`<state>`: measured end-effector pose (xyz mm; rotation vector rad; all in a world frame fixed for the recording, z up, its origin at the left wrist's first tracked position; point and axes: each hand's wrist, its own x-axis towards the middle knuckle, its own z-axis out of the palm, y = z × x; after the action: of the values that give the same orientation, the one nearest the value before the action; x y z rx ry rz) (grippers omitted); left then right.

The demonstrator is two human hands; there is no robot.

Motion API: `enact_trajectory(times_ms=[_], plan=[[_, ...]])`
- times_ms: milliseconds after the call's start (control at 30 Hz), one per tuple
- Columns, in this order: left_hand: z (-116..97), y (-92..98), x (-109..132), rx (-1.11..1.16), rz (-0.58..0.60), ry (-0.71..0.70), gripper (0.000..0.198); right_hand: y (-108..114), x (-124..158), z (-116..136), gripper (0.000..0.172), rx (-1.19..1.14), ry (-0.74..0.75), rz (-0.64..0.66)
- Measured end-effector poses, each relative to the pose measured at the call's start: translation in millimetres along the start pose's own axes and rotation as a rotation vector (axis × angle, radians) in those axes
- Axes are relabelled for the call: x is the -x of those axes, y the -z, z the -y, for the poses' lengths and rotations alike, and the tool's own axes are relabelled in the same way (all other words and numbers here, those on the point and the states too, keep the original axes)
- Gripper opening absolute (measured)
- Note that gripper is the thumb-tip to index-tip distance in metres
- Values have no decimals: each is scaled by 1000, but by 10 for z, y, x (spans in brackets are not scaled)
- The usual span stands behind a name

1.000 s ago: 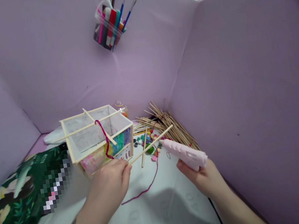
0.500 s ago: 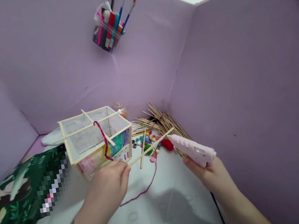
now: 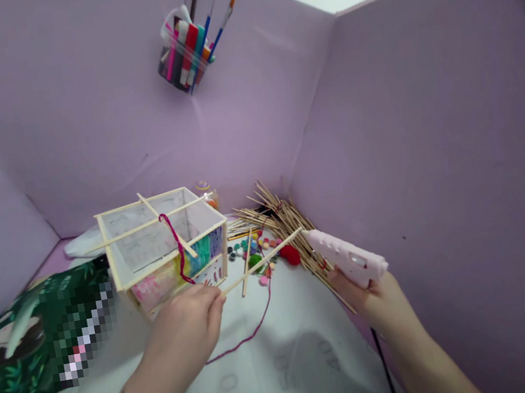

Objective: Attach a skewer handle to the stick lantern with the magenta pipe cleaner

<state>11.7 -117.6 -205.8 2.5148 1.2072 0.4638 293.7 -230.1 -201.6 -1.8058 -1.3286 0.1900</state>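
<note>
My left hand (image 3: 190,321) is closed on one end of a thin wooden stick (image 3: 264,260) that slants up to the right. In my right hand (image 3: 369,299) is a pale pink glue gun (image 3: 347,256), its nozzle close to the stick's far end. Just beyond my left hand stands an open-topped box (image 3: 164,247) framed with sticks, its front coloured in rainbow shades. Two crossed sticks (image 3: 158,221) lie over its top. Dark red yarn (image 3: 181,255) hangs from them, and a further length trails over the table.
A bundle of sticks (image 3: 292,225) lies by the right panel, near coloured buttons or beads and a red ball (image 3: 290,254). A green bag (image 3: 30,352) sits at left. A cup of markers and brushes (image 3: 184,54) hangs on the purple back panel (image 3: 98,103).
The glue gun has drawn slightly right, away from the stick's tip. My left hand still grips the stick. The whole view has shifted a little.
</note>
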Motion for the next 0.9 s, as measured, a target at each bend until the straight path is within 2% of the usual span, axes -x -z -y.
enact_trajectory(times_ms=[233,567,733,900], plan=[[-9,0,-18,13,14,3,38,37,-4,-60,40,29,-4,-2],[4,-7,1,9,-23,-20,39,21,11,-95,36,-40,-58,-1],[13,-25,-5,63,-46,-33,37,16,27,-93,38,-126,-85,51],[-11,36,-27,156,-5,-7,36,-28,60,-270,34,-289,-244,168]])
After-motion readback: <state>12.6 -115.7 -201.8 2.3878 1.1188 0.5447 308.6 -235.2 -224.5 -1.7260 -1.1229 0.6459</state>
